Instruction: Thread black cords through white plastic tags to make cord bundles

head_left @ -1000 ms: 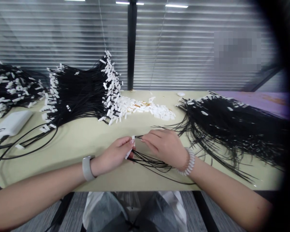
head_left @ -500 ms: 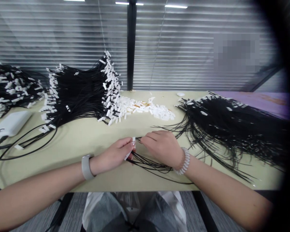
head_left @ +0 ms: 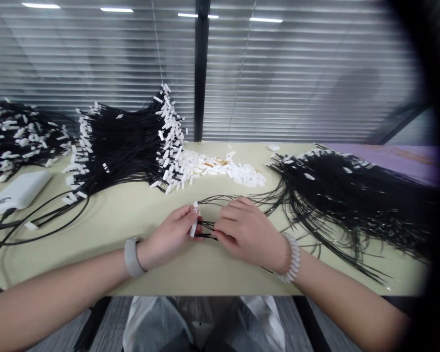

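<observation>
My left hand [head_left: 174, 233] pinches a small white tag [head_left: 194, 226] at the middle of the table's near side. My right hand [head_left: 246, 231] is closed on a few thin black cords [head_left: 220, 199] that loop up behind it and meet the tag. The two hands almost touch. A grey band sits on my left wrist and a white bead bracelet on my right wrist. A loose heap of white tags [head_left: 223, 168] lies just beyond the hands.
A big pile of untagged black cords [head_left: 352, 195] fills the right side. Tagged cord bundles [head_left: 128, 146] lie at the back left, with another bundle [head_left: 14, 139] at the far left. A white box [head_left: 16, 192] with a black cable [head_left: 36, 230] is at left. Window blinds stand behind the table [head_left: 132, 215].
Both hands have drawn slightly nearer to me and closer together. The tag now stands more upright, and the cords loop up behind my right hand.
</observation>
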Motion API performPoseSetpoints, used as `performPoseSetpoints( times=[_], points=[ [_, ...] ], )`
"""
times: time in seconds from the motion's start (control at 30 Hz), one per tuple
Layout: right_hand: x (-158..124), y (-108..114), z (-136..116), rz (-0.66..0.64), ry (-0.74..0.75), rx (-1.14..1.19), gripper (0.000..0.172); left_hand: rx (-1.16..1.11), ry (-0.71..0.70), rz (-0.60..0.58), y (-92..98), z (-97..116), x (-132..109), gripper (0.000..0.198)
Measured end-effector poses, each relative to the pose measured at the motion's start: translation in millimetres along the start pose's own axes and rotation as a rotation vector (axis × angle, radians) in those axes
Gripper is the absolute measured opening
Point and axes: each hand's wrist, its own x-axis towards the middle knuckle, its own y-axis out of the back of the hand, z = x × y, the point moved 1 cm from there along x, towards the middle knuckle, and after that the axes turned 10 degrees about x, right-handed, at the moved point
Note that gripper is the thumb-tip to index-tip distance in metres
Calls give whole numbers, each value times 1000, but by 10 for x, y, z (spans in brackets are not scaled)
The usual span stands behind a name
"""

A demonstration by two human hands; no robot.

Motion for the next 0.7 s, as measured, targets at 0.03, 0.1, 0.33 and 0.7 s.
performPoseSetpoints(
  times=[0.03, 0.1, 0.33, 0.7],
  points=[
    [4, -17, 7, -5, -3, -6, 20, -2, 3, -2, -1, 3, -4, 26],
    [7, -40, 11, -21, -3, -20, 21, -4, 7, -2, -4, 6, -10, 25],
    [9, -80, 22, -43, -20, -65, 21, -23, 7, -2, -24, 22, -6, 24],
    [2, -36, 58, -85, 43, -308, 9, 5, 15, 20, -11, 22, -10, 25]
  ],
)
